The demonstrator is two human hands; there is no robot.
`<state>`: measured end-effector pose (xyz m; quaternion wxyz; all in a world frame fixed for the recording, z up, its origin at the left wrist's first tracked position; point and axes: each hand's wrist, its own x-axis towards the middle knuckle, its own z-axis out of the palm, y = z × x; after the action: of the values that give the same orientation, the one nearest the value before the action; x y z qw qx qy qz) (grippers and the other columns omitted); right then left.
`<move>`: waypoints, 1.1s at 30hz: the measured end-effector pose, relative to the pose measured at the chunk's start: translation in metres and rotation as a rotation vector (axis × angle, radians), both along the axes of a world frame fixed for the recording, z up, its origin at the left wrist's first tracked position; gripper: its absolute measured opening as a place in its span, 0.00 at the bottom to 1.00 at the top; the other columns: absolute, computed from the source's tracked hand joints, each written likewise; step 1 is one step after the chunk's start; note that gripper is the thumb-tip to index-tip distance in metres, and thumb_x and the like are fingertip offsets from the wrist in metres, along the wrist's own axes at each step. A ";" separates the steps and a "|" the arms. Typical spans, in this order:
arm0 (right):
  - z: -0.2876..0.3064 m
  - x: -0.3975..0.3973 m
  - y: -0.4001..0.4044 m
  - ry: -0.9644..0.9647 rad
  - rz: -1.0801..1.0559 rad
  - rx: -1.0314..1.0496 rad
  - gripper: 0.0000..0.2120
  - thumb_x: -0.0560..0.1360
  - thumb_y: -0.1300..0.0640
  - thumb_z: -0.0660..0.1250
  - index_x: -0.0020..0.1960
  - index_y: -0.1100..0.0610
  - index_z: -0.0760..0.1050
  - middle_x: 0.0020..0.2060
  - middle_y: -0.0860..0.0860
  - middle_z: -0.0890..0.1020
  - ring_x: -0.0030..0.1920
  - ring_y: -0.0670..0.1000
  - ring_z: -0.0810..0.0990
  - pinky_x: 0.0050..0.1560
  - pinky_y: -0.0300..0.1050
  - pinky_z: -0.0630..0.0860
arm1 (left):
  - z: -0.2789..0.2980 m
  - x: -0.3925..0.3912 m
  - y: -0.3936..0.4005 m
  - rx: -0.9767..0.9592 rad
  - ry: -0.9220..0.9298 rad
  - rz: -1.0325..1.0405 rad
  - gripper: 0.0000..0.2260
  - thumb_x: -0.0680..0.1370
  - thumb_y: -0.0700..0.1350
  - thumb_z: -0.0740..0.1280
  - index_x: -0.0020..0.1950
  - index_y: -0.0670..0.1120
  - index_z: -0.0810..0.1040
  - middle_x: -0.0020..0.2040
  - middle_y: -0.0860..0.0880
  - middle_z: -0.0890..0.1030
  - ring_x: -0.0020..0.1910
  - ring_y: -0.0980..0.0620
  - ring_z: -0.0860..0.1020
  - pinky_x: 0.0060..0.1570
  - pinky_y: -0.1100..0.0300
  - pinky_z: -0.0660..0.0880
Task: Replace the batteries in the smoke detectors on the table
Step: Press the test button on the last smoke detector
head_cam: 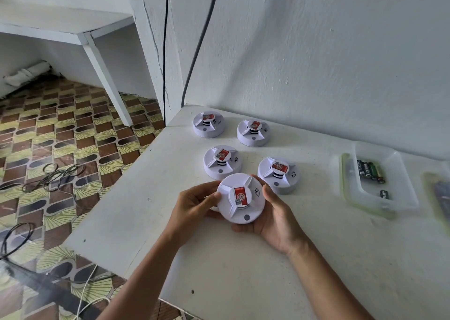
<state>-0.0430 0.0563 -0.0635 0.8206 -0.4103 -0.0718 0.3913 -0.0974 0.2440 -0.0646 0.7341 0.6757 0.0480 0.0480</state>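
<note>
Five round white plastic smoke detectors: four rest near surface's far-left corner, fifth (240, 199) held above surface, left hand (194, 206) and right hand (275, 218) both clamped on rim. Risk: twisting too hard, casing slips, drops onto neighbours.

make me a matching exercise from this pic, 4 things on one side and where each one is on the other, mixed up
Things
1. held smoke detector
2. batteries
3. four other smoke detectors
4. black cable

Places
A. running down the wall behind the table
B. lying in the clear tray
C. between the left hand and right hand
D. resting on the table

Pairs: 1-C, 2-B, 3-D, 4-A
</note>
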 end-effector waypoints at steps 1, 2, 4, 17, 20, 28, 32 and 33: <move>0.000 0.000 0.000 0.004 0.001 -0.001 0.40 0.65 0.38 0.74 0.71 0.52 0.65 0.66 0.63 0.74 0.57 0.63 0.78 0.41 0.56 0.80 | 0.000 0.000 0.000 0.001 0.002 0.000 0.12 0.77 0.44 0.67 0.59 0.46 0.82 0.54 0.44 0.85 0.51 0.45 0.83 0.47 0.47 0.81; 0.000 0.000 0.000 0.011 0.002 0.004 0.41 0.65 0.38 0.74 0.72 0.53 0.65 0.65 0.63 0.75 0.56 0.63 0.79 0.41 0.56 0.80 | 0.000 0.000 0.000 0.000 0.003 -0.001 0.12 0.77 0.44 0.67 0.59 0.46 0.83 0.54 0.44 0.85 0.52 0.45 0.83 0.47 0.46 0.81; 0.001 0.000 0.000 0.006 0.005 0.013 0.41 0.65 0.38 0.74 0.71 0.53 0.65 0.64 0.62 0.75 0.55 0.62 0.79 0.40 0.55 0.80 | 0.000 0.000 0.000 -0.006 0.006 0.001 0.12 0.77 0.44 0.67 0.59 0.47 0.83 0.54 0.44 0.85 0.52 0.44 0.83 0.48 0.45 0.81; 0.062 0.024 -0.012 -0.484 -0.368 -0.609 0.27 0.64 0.43 0.72 0.62 0.42 0.70 0.59 0.48 0.79 0.54 0.46 0.80 0.45 0.44 0.79 | 0.064 0.051 -0.012 -0.018 0.035 -0.060 0.09 0.77 0.39 0.67 0.56 0.41 0.82 0.47 0.39 0.85 0.40 0.44 0.82 0.35 0.55 0.81; 0.083 0.046 -0.024 -0.867 -0.406 -0.930 0.42 0.61 0.43 0.79 0.71 0.45 0.65 0.64 0.43 0.70 0.63 0.43 0.71 0.61 0.42 0.72 | 0.083 0.087 -0.023 0.059 0.068 -0.098 0.09 0.79 0.35 0.64 0.57 0.38 0.81 0.43 0.40 0.84 0.37 0.47 0.82 0.32 0.57 0.80; 0.110 0.126 -0.050 -1.049 -0.343 -1.410 0.38 0.58 0.45 0.79 0.65 0.48 0.70 0.57 0.51 0.75 0.55 0.53 0.78 0.53 0.47 0.76 | 0.098 0.193 -0.064 0.213 0.110 -0.143 0.09 0.80 0.38 0.65 0.58 0.36 0.79 0.46 0.39 0.80 0.38 0.45 0.80 0.37 0.55 0.81; 0.077 0.158 -0.064 -0.855 -0.320 -1.518 0.35 0.58 0.46 0.78 0.62 0.50 0.71 0.56 0.53 0.75 0.52 0.55 0.78 0.48 0.45 0.75 | 0.068 0.214 -0.051 0.991 -0.070 -0.063 0.12 0.77 0.42 0.68 0.59 0.42 0.82 0.54 0.44 0.84 0.51 0.44 0.82 0.50 0.60 0.73; 0.070 0.165 -0.067 -0.826 -0.315 -1.526 0.34 0.58 0.46 0.78 0.61 0.50 0.71 0.55 0.53 0.75 0.52 0.55 0.78 0.47 0.44 0.75 | 0.061 0.217 -0.047 1.097 -0.086 -0.112 0.13 0.75 0.41 0.68 0.59 0.43 0.82 0.56 0.44 0.83 0.54 0.43 0.80 0.52 0.60 0.72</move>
<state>0.1221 -0.0111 0.0062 0.2755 -0.9603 -0.0243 0.0351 0.1192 0.1968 -0.0035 0.2771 0.9580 -0.0501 0.0541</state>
